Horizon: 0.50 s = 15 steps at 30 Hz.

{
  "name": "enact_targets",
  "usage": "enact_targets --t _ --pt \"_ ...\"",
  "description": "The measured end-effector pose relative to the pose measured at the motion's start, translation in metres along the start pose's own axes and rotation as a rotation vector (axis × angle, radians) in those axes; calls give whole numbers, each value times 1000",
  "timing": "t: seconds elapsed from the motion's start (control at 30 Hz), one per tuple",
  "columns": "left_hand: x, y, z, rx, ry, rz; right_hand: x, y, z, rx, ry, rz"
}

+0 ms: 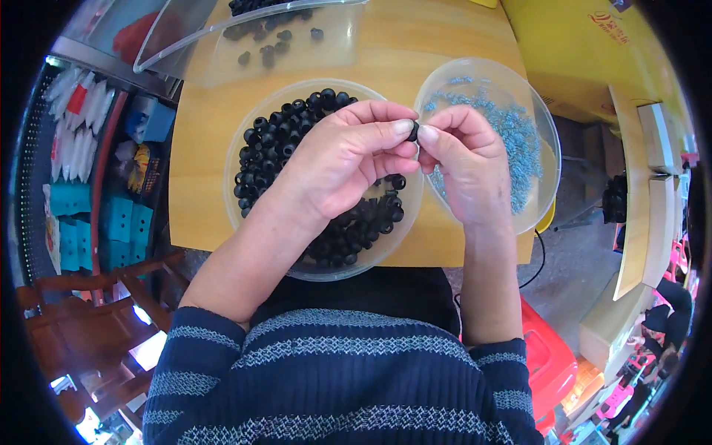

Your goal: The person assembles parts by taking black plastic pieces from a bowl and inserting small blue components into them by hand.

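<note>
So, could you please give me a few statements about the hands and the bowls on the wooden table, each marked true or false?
1. Both hands pinch one small black ring between their fingertips. True.
2. The clear round plastic bowl under the left hand holds small blue pieces. False: that bowl holds black rings.
3. The clear round bowl of small blue pieces sits to the right of the bowl of black rings. True.
4. The right hand rests flat on the light wooden table. False: it is raised, meeting the left hand.
5. The clear tub at the table's far edge holds only blue pieces. False: black rings show in it.
</note>
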<state>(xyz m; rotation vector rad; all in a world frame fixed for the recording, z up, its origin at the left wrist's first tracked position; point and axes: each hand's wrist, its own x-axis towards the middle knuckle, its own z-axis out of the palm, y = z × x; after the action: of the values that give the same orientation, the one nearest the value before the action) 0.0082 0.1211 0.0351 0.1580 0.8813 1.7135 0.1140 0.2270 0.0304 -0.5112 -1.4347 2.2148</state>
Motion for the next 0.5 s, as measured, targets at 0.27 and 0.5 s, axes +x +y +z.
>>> enact_targets --t 0.27,0.5 --pt "-5 2 4 -177 -246 -70 3 -1 -5 167 -136 123" --pt "-16 20 -19 -465 -336 26 -1 -39 -50 -129 25 -68"
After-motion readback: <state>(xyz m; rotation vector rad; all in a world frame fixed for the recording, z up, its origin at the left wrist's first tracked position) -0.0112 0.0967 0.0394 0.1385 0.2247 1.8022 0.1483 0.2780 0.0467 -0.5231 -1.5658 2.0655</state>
